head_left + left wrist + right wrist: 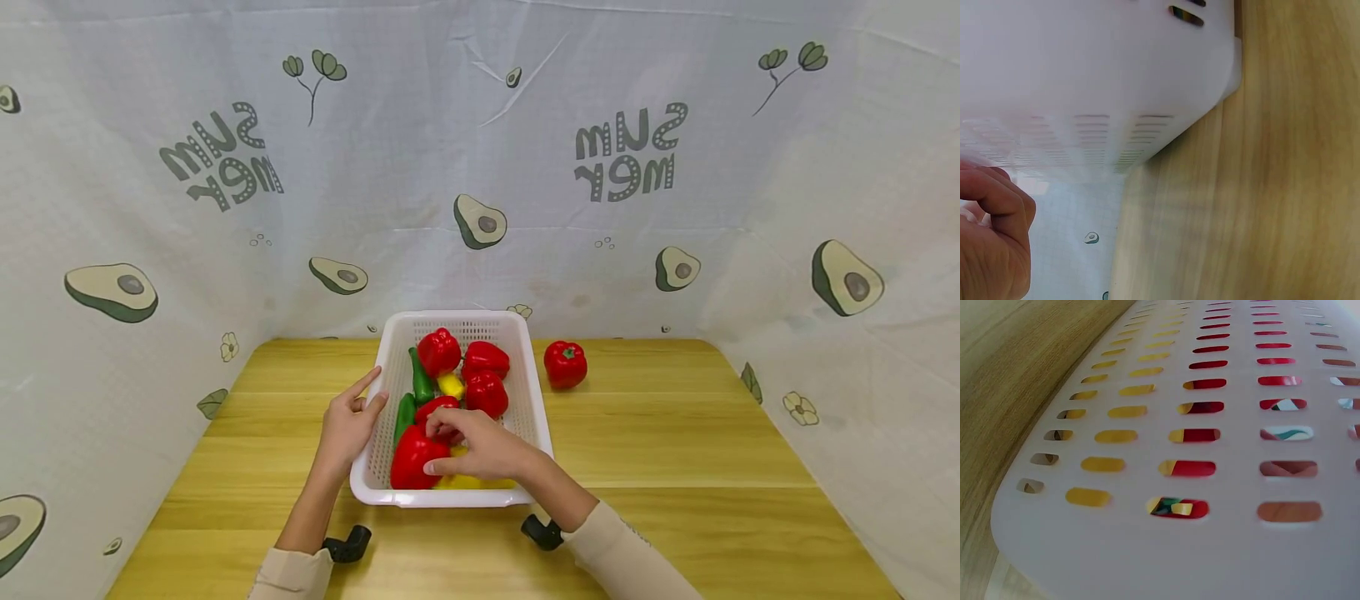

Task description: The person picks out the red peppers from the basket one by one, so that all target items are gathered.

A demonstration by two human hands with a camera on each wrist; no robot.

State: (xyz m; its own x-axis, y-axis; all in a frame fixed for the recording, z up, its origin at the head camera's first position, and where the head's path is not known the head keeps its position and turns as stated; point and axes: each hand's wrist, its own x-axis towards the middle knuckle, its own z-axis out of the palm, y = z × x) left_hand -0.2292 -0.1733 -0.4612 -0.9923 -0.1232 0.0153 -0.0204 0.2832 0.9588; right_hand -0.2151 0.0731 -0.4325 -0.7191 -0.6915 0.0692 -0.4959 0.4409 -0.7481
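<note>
A white plastic basket [538,400] with slotted walls holds several red bell peppers, green peppers and yellow pieces. My left hand [349,429] holds the basket's left rim; in the left wrist view its curled fingers [1007,200] lie by the outer wall. My right hand [480,442] reaches over the basket's near right part and grips the large red bell pepper [412,461] at the front left, thumb and bent fingers at its right side. Green peppers [422,379] lie along the left wall. Through the slots in the right wrist view, yellow and red show, with some skin.
Another red bell pepper [566,365] sits on the wooden table [675,450], right of the basket. A white curtain [412,167] printed with avocados closes off the back and both sides. Black wrist mounts [348,544] are worn on both arms.
</note>
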